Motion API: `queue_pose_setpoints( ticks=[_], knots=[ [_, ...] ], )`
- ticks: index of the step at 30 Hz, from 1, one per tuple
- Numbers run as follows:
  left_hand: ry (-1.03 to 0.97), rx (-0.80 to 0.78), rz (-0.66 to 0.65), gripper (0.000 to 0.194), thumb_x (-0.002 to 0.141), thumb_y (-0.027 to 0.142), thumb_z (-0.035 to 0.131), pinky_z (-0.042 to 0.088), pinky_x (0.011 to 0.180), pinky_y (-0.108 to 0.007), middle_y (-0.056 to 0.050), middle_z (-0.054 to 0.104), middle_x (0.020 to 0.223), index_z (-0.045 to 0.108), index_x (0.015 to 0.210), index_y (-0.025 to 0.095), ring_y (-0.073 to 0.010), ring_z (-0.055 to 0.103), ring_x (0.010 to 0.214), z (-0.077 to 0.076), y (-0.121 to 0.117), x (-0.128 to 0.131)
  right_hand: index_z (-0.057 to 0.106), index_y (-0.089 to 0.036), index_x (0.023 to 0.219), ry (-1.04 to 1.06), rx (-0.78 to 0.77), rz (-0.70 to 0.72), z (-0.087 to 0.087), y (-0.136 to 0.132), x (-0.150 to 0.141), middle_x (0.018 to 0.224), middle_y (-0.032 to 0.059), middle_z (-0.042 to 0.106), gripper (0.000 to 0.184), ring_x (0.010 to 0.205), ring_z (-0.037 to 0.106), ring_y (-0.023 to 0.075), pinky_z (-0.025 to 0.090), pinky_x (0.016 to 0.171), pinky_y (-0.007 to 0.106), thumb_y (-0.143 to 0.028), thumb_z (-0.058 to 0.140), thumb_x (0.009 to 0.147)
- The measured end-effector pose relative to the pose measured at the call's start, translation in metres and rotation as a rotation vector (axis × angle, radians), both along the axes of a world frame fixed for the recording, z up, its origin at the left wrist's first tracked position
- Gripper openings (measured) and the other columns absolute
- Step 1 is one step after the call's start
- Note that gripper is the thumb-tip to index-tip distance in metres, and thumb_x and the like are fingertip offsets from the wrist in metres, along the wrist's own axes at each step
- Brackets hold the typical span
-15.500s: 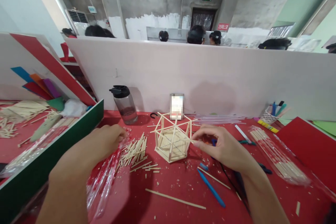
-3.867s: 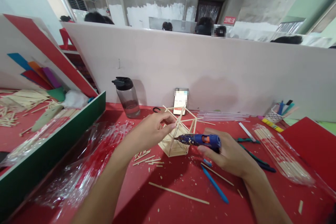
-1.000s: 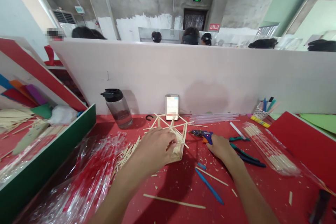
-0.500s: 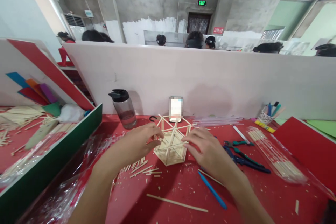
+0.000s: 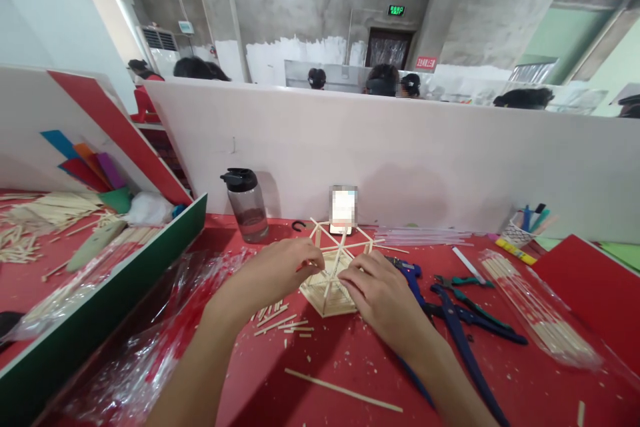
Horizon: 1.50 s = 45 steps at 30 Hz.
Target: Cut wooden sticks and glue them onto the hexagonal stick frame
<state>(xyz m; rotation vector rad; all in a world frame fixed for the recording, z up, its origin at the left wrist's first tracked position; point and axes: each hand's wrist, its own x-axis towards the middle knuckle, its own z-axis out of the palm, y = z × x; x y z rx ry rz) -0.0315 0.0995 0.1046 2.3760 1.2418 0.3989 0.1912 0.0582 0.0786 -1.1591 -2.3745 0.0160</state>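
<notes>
A small hexagonal frame of thin wooden sticks (image 5: 334, 265) stands on the red table (image 5: 350, 360). My left hand (image 5: 280, 270) reaches in from the left, its fingertips pinched on a stick at the frame's left side. On the frame's right side rests my right hand (image 5: 377, 293), fingers curled against the sticks. A blue glue gun (image 5: 409, 272) lies just right of that hand.
Loose short sticks (image 5: 280, 323) and one long stick (image 5: 343, 390) lie in front. Clear plastic wrappers (image 5: 150, 340) cover the left. A bottle (image 5: 247, 203) and phone (image 5: 343, 208) stand by the white partition. Pliers (image 5: 467, 310), a stick bag (image 5: 535, 313) and pen cup (image 5: 520, 230) sit right.
One second ago my right hand was at the glue gun on the table; it has come back to the frame. Both hands have closed in on the frame's sides.
</notes>
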Motion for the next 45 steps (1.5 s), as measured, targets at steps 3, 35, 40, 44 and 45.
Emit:
queue_pose_setpoints(
  ticks=[3, 35, 40, 44, 45],
  knots=[
    [0.010, 0.022, -0.001, 0.021, 0.093, 0.021, 0.050, 0.041, 0.074, -0.029, -0.001, 0.073, 0.100, 0.070, 0.093, 0.025, -0.0185, 0.063, 0.091, -0.001, 0.000, 0.000, 0.068, -0.017, 0.092, 0.001, -0.008, 0.002, -0.001, 0.001, 0.000, 0.092, 0.0040, 0.065, 0.009, 0.088, 0.054, 0.0216, 0.043, 0.081, 0.036, -0.015, 0.060, 0.096],
    [-0.013, 0.128, -0.233, 0.012, 0.095, 0.016, 0.046, 0.036, 0.065, -0.029, -0.001, 0.063, 0.089, 0.054, 0.087, 0.021, -0.0155, 0.054, 0.075, 0.003, -0.003, 0.006, 0.069, -0.020, 0.095, 0.077, -0.060, -0.007, -0.002, 0.001, 0.001, 0.094, 0.0040, 0.065, 0.010, 0.089, 0.057, 0.0197, 0.048, 0.082, 0.034, -0.016, 0.059, 0.096],
    [-0.265, 0.002, -0.224, 0.014, 0.100, 0.026, 0.043, 0.044, 0.073, -0.029, -0.002, 0.062, 0.091, 0.053, 0.091, 0.021, -0.0156, 0.055, 0.081, 0.015, -0.010, 0.006, 0.068, -0.018, 0.094, 0.068, -0.052, 0.005, -0.002, 0.002, 0.001, 0.094, 0.0047, 0.065, 0.009, 0.088, 0.057, 0.0202, 0.048, 0.081, 0.034, -0.013, 0.060, 0.095],
    [-0.584, -0.101, -0.173, 0.016, 0.098, 0.033, 0.049, 0.049, 0.082, -0.032, -0.005, 0.067, 0.099, 0.055, 0.089, 0.021, -0.0180, 0.061, 0.092, 0.026, -0.018, -0.001, 0.066, -0.018, 0.093, 0.067, -0.024, 0.010, -0.003, 0.002, 0.002, 0.093, 0.0050, 0.064, 0.010, 0.087, 0.056, 0.0205, 0.047, 0.080, 0.035, -0.014, 0.058, 0.096],
    [-0.665, -0.115, -0.142, 0.016, 0.096, 0.034, 0.052, 0.050, 0.079, -0.032, -0.005, 0.068, 0.097, 0.054, 0.087, 0.021, -0.0180, 0.063, 0.089, 0.029, -0.019, -0.004, 0.066, -0.018, 0.094, 0.071, -0.030, 0.009, -0.003, 0.001, 0.002, 0.093, 0.0048, 0.064, 0.010, 0.088, 0.056, 0.0204, 0.047, 0.080, 0.035, -0.015, 0.058, 0.097]
  ],
)
